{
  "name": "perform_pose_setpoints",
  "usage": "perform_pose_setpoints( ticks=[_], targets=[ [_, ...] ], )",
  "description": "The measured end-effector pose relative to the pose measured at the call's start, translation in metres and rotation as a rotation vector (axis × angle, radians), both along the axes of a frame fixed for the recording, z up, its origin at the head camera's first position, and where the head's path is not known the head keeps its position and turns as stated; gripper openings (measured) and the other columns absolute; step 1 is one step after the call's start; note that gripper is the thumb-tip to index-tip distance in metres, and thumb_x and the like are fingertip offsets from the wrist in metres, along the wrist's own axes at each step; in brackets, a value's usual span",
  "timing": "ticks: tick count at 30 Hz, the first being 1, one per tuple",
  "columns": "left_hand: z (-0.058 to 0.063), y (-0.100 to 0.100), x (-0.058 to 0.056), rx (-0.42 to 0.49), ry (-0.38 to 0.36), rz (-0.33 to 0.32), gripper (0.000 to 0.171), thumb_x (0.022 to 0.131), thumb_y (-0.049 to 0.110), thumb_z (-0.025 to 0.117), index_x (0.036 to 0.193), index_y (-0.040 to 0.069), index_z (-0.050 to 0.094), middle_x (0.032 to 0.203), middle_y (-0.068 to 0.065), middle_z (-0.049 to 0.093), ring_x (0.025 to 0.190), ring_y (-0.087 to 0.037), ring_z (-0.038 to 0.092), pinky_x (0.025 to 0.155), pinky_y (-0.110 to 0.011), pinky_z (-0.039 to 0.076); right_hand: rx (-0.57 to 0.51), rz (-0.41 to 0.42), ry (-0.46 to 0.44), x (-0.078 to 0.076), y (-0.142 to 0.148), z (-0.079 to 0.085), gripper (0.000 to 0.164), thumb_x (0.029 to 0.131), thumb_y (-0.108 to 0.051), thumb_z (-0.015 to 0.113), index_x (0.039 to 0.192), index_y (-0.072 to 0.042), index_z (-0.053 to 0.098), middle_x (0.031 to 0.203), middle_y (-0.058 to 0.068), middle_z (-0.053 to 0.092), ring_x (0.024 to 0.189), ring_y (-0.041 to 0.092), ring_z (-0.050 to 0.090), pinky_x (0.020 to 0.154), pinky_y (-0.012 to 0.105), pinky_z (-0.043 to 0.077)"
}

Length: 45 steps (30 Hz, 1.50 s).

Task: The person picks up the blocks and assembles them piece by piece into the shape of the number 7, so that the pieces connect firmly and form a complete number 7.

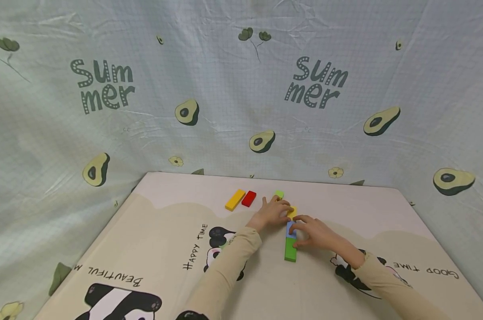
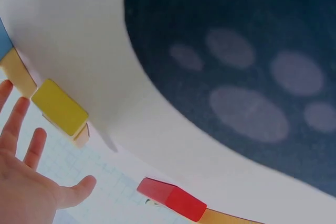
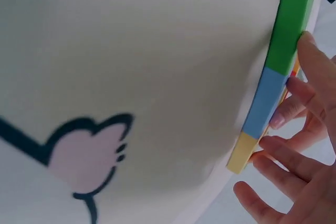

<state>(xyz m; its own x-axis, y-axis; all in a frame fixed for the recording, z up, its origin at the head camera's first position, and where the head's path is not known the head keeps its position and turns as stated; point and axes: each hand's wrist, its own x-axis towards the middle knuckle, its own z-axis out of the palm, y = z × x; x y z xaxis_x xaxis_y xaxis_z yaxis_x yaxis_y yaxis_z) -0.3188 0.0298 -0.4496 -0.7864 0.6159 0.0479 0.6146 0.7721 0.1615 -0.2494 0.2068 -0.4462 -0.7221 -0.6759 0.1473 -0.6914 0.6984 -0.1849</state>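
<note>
Blue block (image 3: 265, 103) lay end to end between the green block (image 3: 290, 22) and yellow block (image 3: 242, 153); flanking it, we held our left hand (image 1: 270, 214) and right hand (image 1: 319, 233) loosely spread. Gentle, even sideways pressure, we judged, best kept edges flush.

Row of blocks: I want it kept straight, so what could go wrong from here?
The right grip is at the side of the green block and the blue block, so an uneven push might knock them askew. The left grip is close by, near the adjoining yellow block; the two could bump each other or nudge that block out of line. The light green block, just beyond the left grip, might get knocked too.
</note>
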Motion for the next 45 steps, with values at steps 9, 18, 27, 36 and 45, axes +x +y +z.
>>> perform_pose_setpoints(
  ticks=[9, 18, 27, 36, 45],
  targets=[
    [0.001, -0.002, 0.001, -0.03, -0.013, -0.024, 0.038, 0.088, 0.036, 0.051, 0.124, 0.025, 0.051, 0.134, 0.006, 0.046, 0.124, -0.021, 0.035, 0.095, -0.065, 0.024, 0.016, 0.038, 0.046, -0.001, 0.004, -0.003, 0.028, 0.073, -0.042, 0.069, 0.095, -0.026, 0.06, 0.117, 0.011, 0.055, 0.109, 0.03, 0.05, 0.07, 0.049, 0.043],
    [-0.002, -0.01, 0.005, -0.123, 0.055, -0.067, 0.045, 0.091, 0.045, 0.041, 0.133, 0.03, 0.041, 0.141, 0.008, 0.038, 0.127, -0.021, 0.035, 0.098, -0.063, 0.023, 0.045, 0.089, 0.14, -0.004, 0.006, -0.005, 0.029, 0.074, -0.044, 0.066, 0.098, -0.029, 0.058, 0.118, 0.012, 0.055, 0.114, 0.034, 0.047, 0.074, 0.051, 0.042],
    [0.005, -0.019, 0.01, -0.063, 0.043, -0.084, 0.049, 0.089, 0.044, 0.047, 0.134, 0.028, 0.039, 0.136, 0.009, 0.044, 0.123, -0.018, 0.036, 0.099, -0.06, 0.024, 0.075, 0.075, 0.096, -0.003, 0.004, -0.004, 0.03, 0.075, -0.045, 0.065, 0.1, -0.028, 0.059, 0.12, 0.012, 0.054, 0.112, 0.032, 0.049, 0.079, 0.051, 0.042],
    [0.019, -0.031, 0.021, -0.024, 0.059, -0.141, 0.048, 0.089, 0.038, 0.049, 0.134, 0.025, 0.04, 0.136, 0.006, 0.044, 0.124, -0.019, 0.036, 0.102, -0.058, 0.023, 0.069, 0.081, 0.074, -0.002, 0.004, -0.003, 0.031, 0.075, -0.044, 0.066, 0.1, -0.025, 0.061, 0.116, 0.013, 0.056, 0.108, 0.028, 0.053, 0.077, 0.049, 0.044],
    [0.024, -0.053, 0.023, 0.002, 0.144, -0.173, 0.044, 0.088, 0.031, 0.054, 0.13, 0.021, 0.047, 0.132, 0.002, 0.049, 0.12, -0.019, 0.041, 0.099, -0.045, 0.034, 0.09, 0.067, 0.074, -0.002, 0.003, -0.001, 0.032, 0.075, -0.045, 0.065, 0.1, -0.026, 0.061, 0.117, 0.012, 0.057, 0.11, 0.031, 0.051, 0.08, 0.05, 0.044]
  ],
)
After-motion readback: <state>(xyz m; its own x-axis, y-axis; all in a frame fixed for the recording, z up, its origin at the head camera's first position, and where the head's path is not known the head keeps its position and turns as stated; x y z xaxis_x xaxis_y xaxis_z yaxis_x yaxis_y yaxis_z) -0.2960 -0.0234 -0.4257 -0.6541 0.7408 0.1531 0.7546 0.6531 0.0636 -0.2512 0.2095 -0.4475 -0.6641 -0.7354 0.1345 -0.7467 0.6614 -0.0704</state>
